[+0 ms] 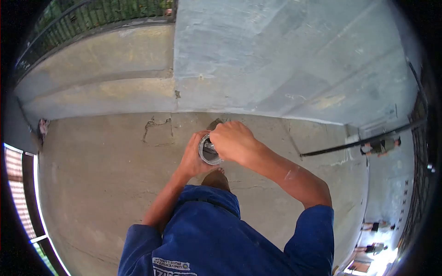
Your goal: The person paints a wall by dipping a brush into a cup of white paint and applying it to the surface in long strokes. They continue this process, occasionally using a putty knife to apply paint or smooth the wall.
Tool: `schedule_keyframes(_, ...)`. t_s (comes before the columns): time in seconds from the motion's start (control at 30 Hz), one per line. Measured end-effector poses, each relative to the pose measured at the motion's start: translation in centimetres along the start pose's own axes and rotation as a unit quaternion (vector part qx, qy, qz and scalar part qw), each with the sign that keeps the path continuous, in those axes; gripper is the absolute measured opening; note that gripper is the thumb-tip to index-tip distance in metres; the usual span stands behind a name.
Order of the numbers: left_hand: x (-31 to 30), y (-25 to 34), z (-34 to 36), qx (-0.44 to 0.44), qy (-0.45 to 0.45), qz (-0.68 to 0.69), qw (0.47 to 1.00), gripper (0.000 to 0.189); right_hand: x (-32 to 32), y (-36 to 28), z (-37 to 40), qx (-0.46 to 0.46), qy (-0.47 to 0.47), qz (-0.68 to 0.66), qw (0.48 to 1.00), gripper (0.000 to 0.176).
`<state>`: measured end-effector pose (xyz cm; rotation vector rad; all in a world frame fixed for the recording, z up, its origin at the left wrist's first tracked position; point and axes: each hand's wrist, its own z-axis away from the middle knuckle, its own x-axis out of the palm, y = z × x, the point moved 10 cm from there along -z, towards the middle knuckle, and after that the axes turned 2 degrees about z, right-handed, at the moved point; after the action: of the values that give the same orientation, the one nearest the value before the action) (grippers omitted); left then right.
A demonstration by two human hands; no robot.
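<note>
A small round container [213, 161] with a pale rim and grey stuff inside is held in front of my body. My left hand [192, 156] wraps round its left side, its mouth facing up towards me. Over the rim on the right, my right hand [234, 139] is closed, fingers bent down at the opening. A shiny grey tool [209, 146] shows inside the container beneath those fingers; its kind I cannot tell, as the hand hides most of it. A dark wedge shape [214, 123] shows just beyond the right knuckles.
A grey-painted wall [276, 55] rises ahead, beside a lower yellowish wall [110, 50] topped by a railing [92, 16]. The concrete floor [101, 179] has cracks. A black bar [359, 141] crosses at right. One person [384, 146] is beyond it; others [375, 249] are farther off.
</note>
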<state>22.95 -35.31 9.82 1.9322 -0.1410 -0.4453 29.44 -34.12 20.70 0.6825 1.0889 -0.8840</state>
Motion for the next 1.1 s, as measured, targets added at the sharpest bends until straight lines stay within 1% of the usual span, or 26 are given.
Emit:
schedule_keyframes(0.07, -0.6, -0.4, -0.9, -0.007, 0.021, 0.01, 1.0, 0.097, -0.5, 0.6, -1.8, -0.031, 0.012, -0.003, 0.999, 0.008)
schedule_keyframes(0.1, -0.9, -0.6, -1.5, 0.003, 0.034, -0.004, 0.999, 0.097, -0.5, 1.2, -2.8, -0.042, 0.028, 0.005, 0.999, 0.008)
schedule_keyframes(0.17, -0.9, -2.9, -2.8, -0.049, 0.054, -0.029, 0.997, 0.099, 0.4, 2.2, -4.7, -0.086, 0.039, -0.006, 0.995, 0.01)
schedule_keyframes(0.2, -0.8, -3.3, -3.9, -0.032, 0.061, -0.04, 0.997, 0.099, -0.4, 3.1, -5.5, -0.088, 0.057, 0.004, 0.994, 0.01)
schedule_keyframes(0.27, -0.2, -5.2, -5.6, -0.058, 0.076, -0.015, 0.995, 0.101, -0.9, 4.1, -6.3, -0.133, 0.053, 0.02, 0.99, 0.011)
schedule_keyframes(0.3, 0.8, -5.9, -6.4, -0.05, 0.074, -0.026, 0.996, 0.101, -1.5, 5.4, -6.5, -0.132, 0.067, 0.019, 0.989, 0.011)
schedule_keyframes(0.37, 1.4, -8.5, -7.5, -0.096, 0.143, 0.126, 0.977, 0.102, -2.0, 7.2, -7.6, -0.155, 0.058, 0.025, 0.986, 0.011)
schedule_keyframes(0.4, 1.3, -8.1, -8.4, -0.085, 0.15, 0.111, 0.979, 0.102, -2.1, 8.2, -8.3, -0.163, 0.075, 0.029, 0.983, 0.011)
schedule_keyframes(0.43, 1.5, -7.0, -9.6, -0.058, 0.152, 0.033, 0.986, 0.101, -1.9, 9.4, -8.7, -0.169, 0.08, 0.038, 0.982, 0.011)
schedule_keyframes(0.47, 1.9, -6.2, -11.0, -0.034, 0.152, -0.041, 0.987, 0.1, -1.4, 10.8, -9.2, -0.172, 0.079, 0.046, 0.981, 0.012)
schedule_keyframes(0.5, 2.4, -5.1, -12.2, -0.021, 0.156, -0.05, 0.986, 0.096, -2.0, 11.9, -8.9, -0.174, 0.069, 0.04, 0.982, 0.012)
schedule_keyframes(0.53, 3.0, -5.0, -13.3, -0.019, 0.157, -0.048, 0.986, 0.096, -2.5, 13.1, -8.7, -0.173, 0.068, 0.043, 0.982, 0.012)
schedule_keyframes(0.6, 4.5, -6.3, -14.1, -0.074, 0.171, -0.067, 0.98, 0.092, -2.7, 15.3, -8.0, -0.185, 0.066, 0.022, 0.98, 0.011)
schedule_keyframes(0.63, 5.2, -6.8, -14.8, -0.065, 0.183, -0.05, 0.98, 0.09, -2.4, 16.4, -7.8, -0.188, 0.052, 0.022, 0.98, 0.011)
schedule_keyframes(0.67, 6.1, -7.6, -14.9, -0.077, 0.188, -0.043, 0.978, 0.09, -2.5, 17.7, -7.7, -0.181, 0.066, 0.015, 0.981, 0.011)
schedule_keyframes(0.7, 6.7, -7.5, -15.1, -0.084, 0.187, -0.064, 0.977, 0.089, -2.6, 18.6, -7.7, -0.176, 0.078, 0.005, 0.981, 0.011)
schedule_keyframes(0.73, 7.0, -7.6, -15.4, -0.089, 0.185, -0.087, 0.975, 0.089, -2.4, 19.3, -7.6, -0.183, 0.068, 0.003, 0.981, 0.011)
schedule_keyframes(0.77, 7.4, -7.5, -15.5, -0.066, 0.192, -0.1, 0.974, 0.089, -2.2, 20.3, -7.4, -0.174, 0.052, -0.005, 0.983, 0.011)
schedule_keyframes(0.83, 8.1, -8.9, -15.8, -0.079, 0.195, -0.085, 0.974, 0.09, -1.5, 21.8, -7.0, -0.165, 0.014, -0.005, 0.986, 0.014)
schedule_keyframes(0.87, 8.5, -9.4, -15.9, -0.081, 0.195, -0.071, 0.975, 0.091, -0.9, 22.3, -7.0, -0.168, 0.007, -0.009, 0.986, 0.014)
schedule_keyframes(0.9, 8.6, -9.2, -16.1, -0.079, 0.2, -0.09, 0.972, 0.092, -0.5, 23.0, -7.0, -0.158, 0.011, -0.035, 0.987, 0.017)
schedule_keyframes(0.93, 8.7, -9.1, -16.3, -0.085, 0.198, -0.088, 0.973, 0.092, -0.3, 23.7, -7.0, -0.146, 0.018, -0.059, 0.987, 0.019)
schedule_keyframes(1.0, 9.2, -8.8, -17.2, -0.073, 0.155, -0.096, 0.981, 0.099, 0.2, 24.7, -6.8, -0.142, 0.005, -0.06, 0.988, 0.02)
schedule_keyframes(1.07, 9.0, -9.1, -17.1, -0.086, 0.138, -0.082, 0.983, 0.099, 0.9, 24.7, -6.5, -0.136, -0.011, -0.072, 0.988, 0.021)
schedule_keyframes(1.1, 8.8, -8.5, -17.5, -0.084, 0.126, -0.102, 0.983, 0.098, 0.8, 25.0, -6.4, -0.12, 0.001, -0.086, 0.989, 0.015)
